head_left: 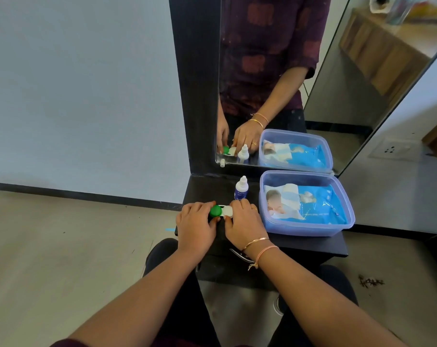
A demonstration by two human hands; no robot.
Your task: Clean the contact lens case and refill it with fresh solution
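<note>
Case point(222, 211) between hands point(196, 225) point(245, 222) (apparently capped)

We reach both forearms forward. Our left hand point(196, 227) and right hand point(246, 222) each curl fingers round one end of the lens case point(222, 211).

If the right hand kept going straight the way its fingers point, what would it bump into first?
Probably the small white bottle, standing just beyond the right hand, which grips the white end of the lens case. Depth is unclear from one view, so it might slip past.
</note>
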